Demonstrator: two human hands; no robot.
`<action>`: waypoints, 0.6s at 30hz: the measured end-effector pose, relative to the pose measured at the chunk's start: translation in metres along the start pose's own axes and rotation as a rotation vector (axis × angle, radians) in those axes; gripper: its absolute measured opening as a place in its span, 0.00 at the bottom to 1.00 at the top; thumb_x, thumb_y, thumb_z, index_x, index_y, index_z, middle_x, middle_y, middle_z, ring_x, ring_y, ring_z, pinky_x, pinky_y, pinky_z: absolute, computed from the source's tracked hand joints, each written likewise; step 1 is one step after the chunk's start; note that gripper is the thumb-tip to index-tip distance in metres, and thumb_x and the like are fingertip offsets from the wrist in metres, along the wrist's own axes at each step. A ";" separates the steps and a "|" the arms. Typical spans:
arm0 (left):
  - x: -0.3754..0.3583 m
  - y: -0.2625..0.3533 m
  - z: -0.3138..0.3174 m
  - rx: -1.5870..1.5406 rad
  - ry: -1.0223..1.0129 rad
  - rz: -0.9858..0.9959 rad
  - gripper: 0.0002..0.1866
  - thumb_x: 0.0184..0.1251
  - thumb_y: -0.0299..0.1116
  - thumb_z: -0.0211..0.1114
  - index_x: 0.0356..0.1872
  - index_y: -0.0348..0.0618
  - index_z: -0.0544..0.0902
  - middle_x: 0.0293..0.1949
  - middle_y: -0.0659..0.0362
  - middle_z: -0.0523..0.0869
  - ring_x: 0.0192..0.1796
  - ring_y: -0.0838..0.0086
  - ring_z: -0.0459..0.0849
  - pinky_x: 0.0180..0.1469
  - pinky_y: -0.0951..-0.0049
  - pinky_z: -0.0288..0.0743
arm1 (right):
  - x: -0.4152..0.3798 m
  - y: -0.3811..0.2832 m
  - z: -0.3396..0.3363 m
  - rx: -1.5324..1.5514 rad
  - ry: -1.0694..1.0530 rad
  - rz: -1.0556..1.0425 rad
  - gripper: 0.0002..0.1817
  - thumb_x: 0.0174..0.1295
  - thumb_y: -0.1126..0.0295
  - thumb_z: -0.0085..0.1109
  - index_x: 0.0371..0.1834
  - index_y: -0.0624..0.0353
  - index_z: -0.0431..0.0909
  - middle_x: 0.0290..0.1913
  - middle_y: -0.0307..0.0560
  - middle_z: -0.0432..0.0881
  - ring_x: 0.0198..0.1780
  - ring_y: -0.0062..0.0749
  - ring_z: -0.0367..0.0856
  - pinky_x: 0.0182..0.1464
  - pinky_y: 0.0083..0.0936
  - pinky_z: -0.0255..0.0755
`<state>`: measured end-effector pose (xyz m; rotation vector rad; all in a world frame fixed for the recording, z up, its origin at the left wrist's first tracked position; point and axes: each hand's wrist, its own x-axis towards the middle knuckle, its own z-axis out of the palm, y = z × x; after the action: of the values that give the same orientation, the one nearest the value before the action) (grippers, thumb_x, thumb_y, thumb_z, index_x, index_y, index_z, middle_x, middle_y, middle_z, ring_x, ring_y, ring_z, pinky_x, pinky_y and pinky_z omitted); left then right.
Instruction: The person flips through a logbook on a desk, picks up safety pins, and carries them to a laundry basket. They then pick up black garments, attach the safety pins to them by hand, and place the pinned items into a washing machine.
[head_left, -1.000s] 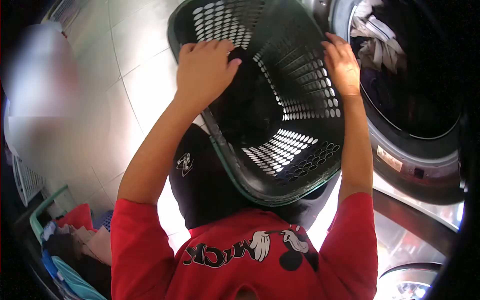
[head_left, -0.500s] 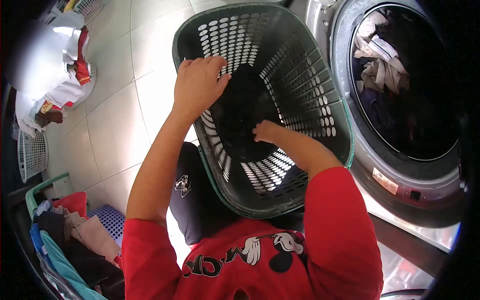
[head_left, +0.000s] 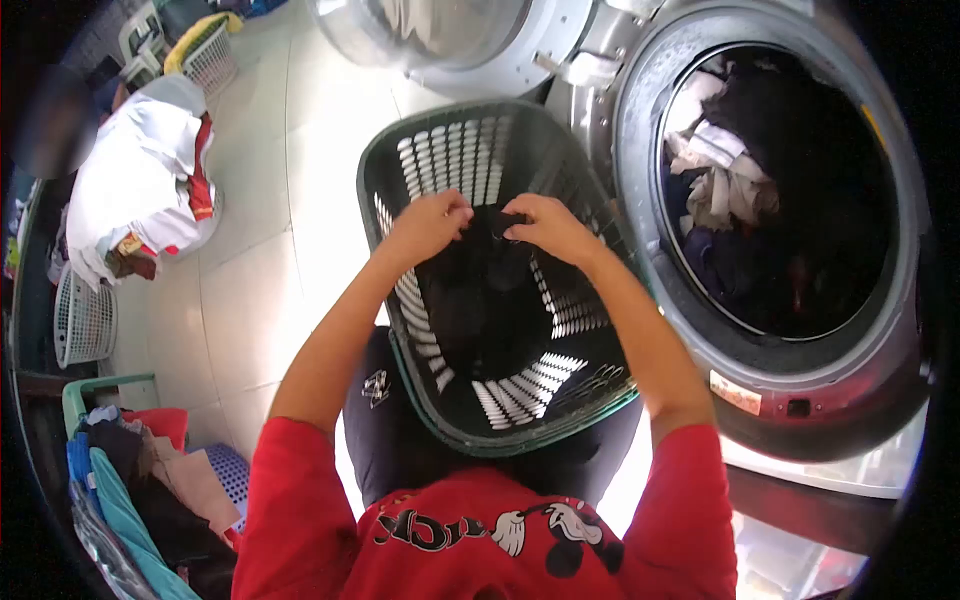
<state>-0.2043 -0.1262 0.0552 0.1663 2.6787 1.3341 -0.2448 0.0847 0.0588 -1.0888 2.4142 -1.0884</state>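
Note:
A dark green plastic basket (head_left: 500, 435) with oval holes stands tilted between my knees. Black cloth (head_left: 485, 300) lies at its bottom and rises toward my hands. My right hand (head_left: 545, 227) pinches a piece of this black cloth over the basket. Beside it, a short gap to the left, my left hand (head_left: 432, 228) has its fingers curled, and what they hold, if anything, is too dark to make out.
On the right is an open front-loading washer (head_left: 635, 190) with beige, white and dark clothes inside; its round door (head_left: 450, 40) hangs open at the top. Baskets with clothes (head_left: 140, 170) stand at the left, and a green-rimmed one (head_left: 75, 400) at lower left.
My left hand has come off the basket's left rim and moved over its inside. My right hand has risen from the bottom with black cloth. The washer door has come into view.

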 end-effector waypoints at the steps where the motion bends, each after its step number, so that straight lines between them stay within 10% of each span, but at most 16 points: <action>1: 0.004 0.019 0.002 -0.308 -0.138 -0.182 0.17 0.60 0.45 0.53 0.38 0.41 0.75 0.34 0.57 0.80 0.33 0.73 0.79 0.35 0.73 0.72 | -0.003 -0.004 -0.007 0.181 0.146 0.097 0.14 0.50 0.68 0.58 0.38 0.64 0.76 0.34 0.44 0.75 0.36 0.30 0.74 0.40 0.25 0.68; 7: 0.042 0.044 0.032 -0.441 -0.103 -0.275 0.32 0.50 0.62 0.56 0.42 0.41 0.72 0.35 0.57 0.76 0.33 0.74 0.77 0.35 0.76 0.69 | -0.003 0.011 -0.013 0.678 0.406 0.196 0.14 0.62 0.64 0.45 0.35 0.64 0.76 0.33 0.39 0.76 0.34 0.20 0.72 0.36 0.18 0.68; 18: 0.049 0.030 0.059 -0.617 0.037 -0.039 0.09 0.53 0.31 0.61 0.31 0.42 0.71 0.29 0.64 0.72 0.33 0.81 0.71 0.34 0.78 0.68 | -0.009 0.007 -0.014 0.556 0.470 0.536 0.14 0.54 0.61 0.56 0.37 0.60 0.74 0.28 0.36 0.74 0.24 0.18 0.70 0.17 0.17 0.60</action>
<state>-0.2407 -0.0545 0.0399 0.0171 2.1466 2.0752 -0.2497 0.1016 0.0622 0.0011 2.2584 -1.7761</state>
